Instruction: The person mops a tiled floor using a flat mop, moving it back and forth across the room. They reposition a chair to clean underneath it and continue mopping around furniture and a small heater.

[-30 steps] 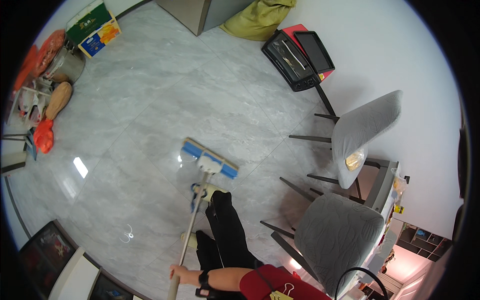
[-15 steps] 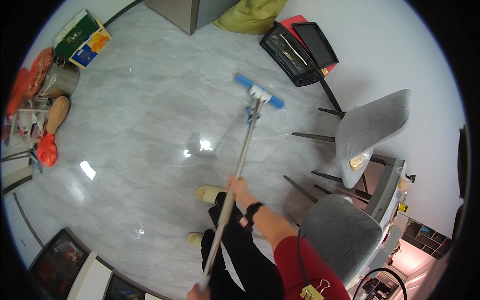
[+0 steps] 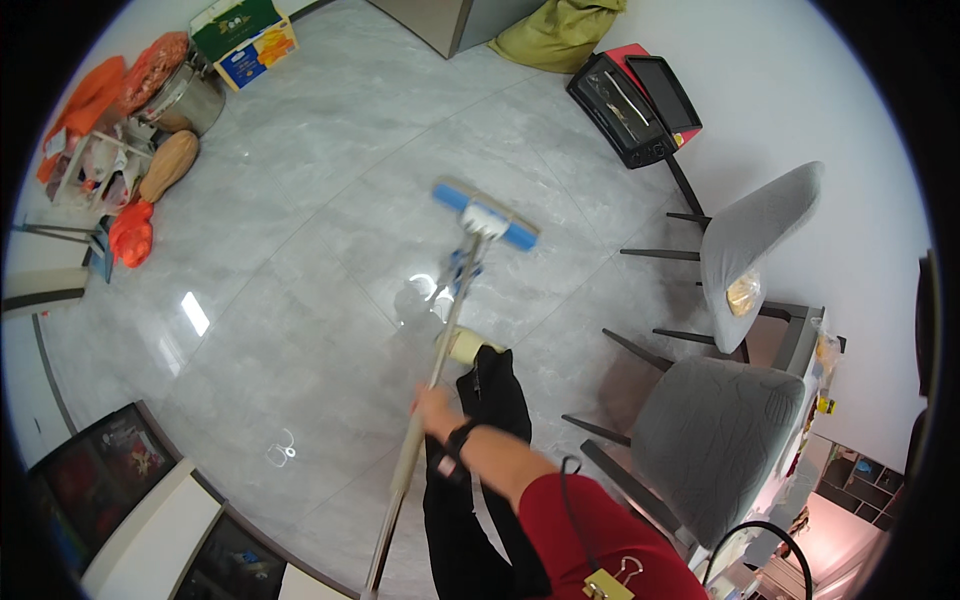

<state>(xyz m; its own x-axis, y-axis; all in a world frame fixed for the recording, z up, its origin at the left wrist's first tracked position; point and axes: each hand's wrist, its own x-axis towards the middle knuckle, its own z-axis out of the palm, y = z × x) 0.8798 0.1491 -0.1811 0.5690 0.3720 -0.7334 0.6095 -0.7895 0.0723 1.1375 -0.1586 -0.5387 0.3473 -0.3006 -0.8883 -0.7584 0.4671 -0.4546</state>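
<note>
My right hand [image 3: 435,412] is wrapped round the middle of the long pole of a sponge mop [image 3: 484,222]. A dark band circles that wrist, and a red sleeve covers the upper arm. The mop's wide blue head with its white bracket is down on the grey tiled floor [image 3: 330,300], ahead of my feet; blue parts also show lower on the pole. From there the pole slants down to the lower edge, where its end leaves the picture. My left hand is out of sight. One pale yellow slipper [image 3: 465,345] shows just right of the pole.
Two grey chairs [image 3: 715,440] and a table stand at the right. A black toaster oven [image 3: 620,110] sits by the far wall, near a green sack [image 3: 560,35]. Boxes, a steel pot [image 3: 185,100] and bags line the left. A white looped object [image 3: 282,450] lies on the floor.
The mop head has come nearer and leftward, with my right hand still on the pole. My left hand has dropped out past the lower edge. The view has shifted and a foot has stepped forward.
</note>
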